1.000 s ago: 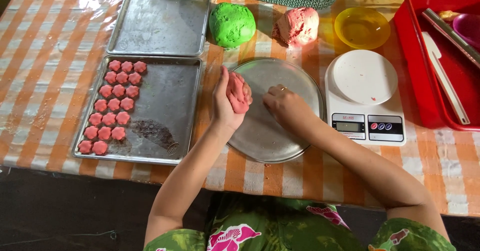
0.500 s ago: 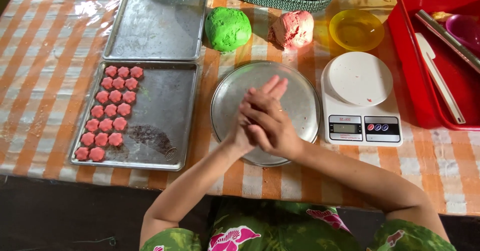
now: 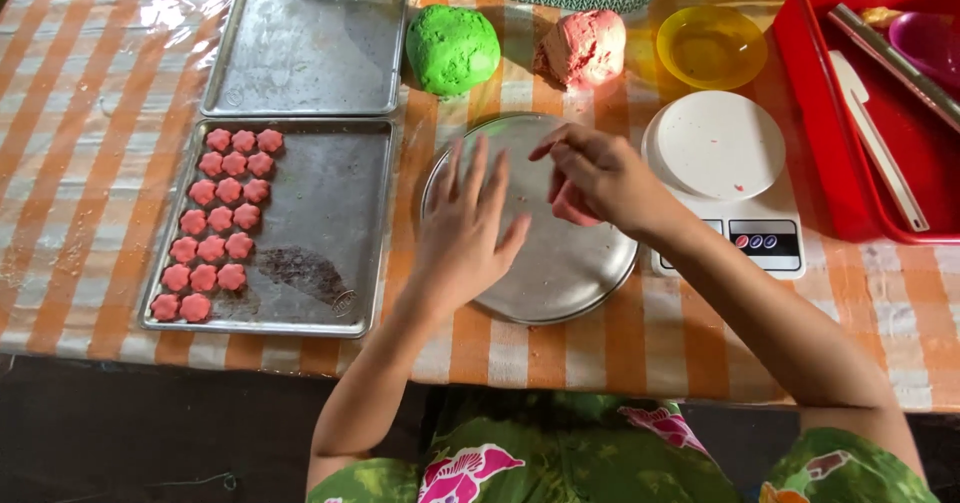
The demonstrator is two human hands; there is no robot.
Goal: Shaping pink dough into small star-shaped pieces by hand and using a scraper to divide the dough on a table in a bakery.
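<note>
holding one pink dough piece, right hand

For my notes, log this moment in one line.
right hand: holds pink dough piece | left hand: open over round tray | baking tray: pink flowers

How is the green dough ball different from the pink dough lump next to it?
The green dough ball is bright green, round and smooth; the pink dough lump is pale pink, blocky and rough, with crumbly edges. The green one also looks somewhat bigger. Both sit on the striped tablecloth behind the round metal plate.
</note>
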